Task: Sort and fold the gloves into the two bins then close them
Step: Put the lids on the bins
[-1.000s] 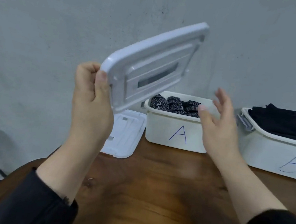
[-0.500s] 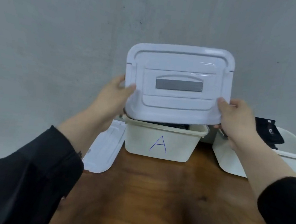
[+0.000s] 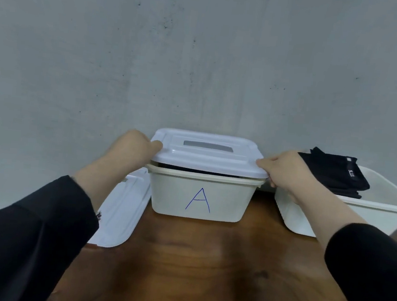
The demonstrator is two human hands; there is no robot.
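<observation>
Holding a white rectangular plastic lid (image 3: 208, 155) by its two short ends, a person in black sleeves keeps it on top of the cream plastic bin marked with a blue letter A (image 3: 200, 194), which stands on a dark brown wooden counter (image 3: 204, 268) against a grey wall (image 3: 202, 52). The left hand (image 3: 134, 147) grips the lid's left edge, thumb on top; the right hand (image 3: 286, 170) grips the right edge, fingers curled beneath the rim. A dark gap shows under the lid's near edge, so it sits on the bin but is not pressed flush. Just to the right, a second white plastic bin (image 3: 367, 217) stands uncovered, with folded black gloves (image 3: 334, 173) piled above its rim. A second white plastic lid (image 3: 122, 216) lies flat on the counter left of bin A, partly hidden by the left forearm.
</observation>
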